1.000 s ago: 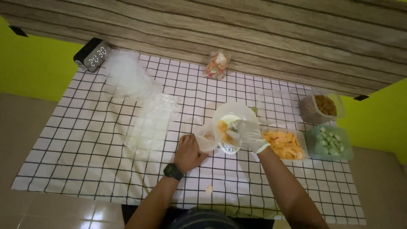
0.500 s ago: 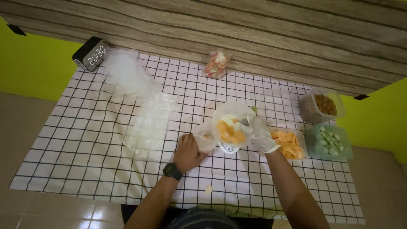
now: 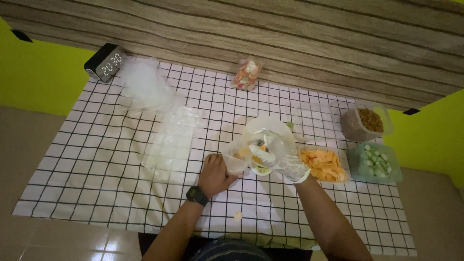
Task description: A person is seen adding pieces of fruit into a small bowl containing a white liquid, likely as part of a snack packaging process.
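Observation:
My left hand (image 3: 215,175), bare with a dark wristwatch, holds a small clear plastic bag (image 3: 236,158) open on the checked cloth (image 3: 96,159). My right hand (image 3: 286,163), in a thin white glove, grips a clear plastic bowl (image 3: 268,137) and tips it toward the bag's mouth. Orange chips (image 3: 255,151) lie at the bowl's lower edge, right by the bag. A small white scale (image 3: 262,170) shows partly beneath the bowl.
Right of the bowl are a tub of orange chips (image 3: 325,165), a tub of pale green pieces (image 3: 375,162) and a tub of brown snacks (image 3: 366,123). A filled snack bag (image 3: 247,74), a digital clock (image 3: 105,62) and loose plastic bags (image 3: 166,130) lie farther back. One chip (image 3: 238,215) lies near the front.
My right hand came off the chips in the bowl, took the bowl by its rim and tilted it left toward the bag. My left hand stayed on the bag.

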